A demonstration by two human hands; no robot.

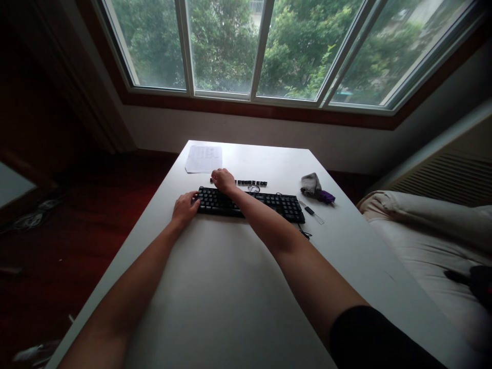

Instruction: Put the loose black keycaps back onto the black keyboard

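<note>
Both arms outstretched; left hand (185, 206) flat, right hand (223, 180) curled.

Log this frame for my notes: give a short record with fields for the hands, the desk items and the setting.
left hand: rests on left end of keyboard
right hand: reaches past keyboard to row of loose keycaps
paper: far left of table
cloth: right of keycaps
small tool: right of keyboard
setting: window ahead, trees outside
</note>
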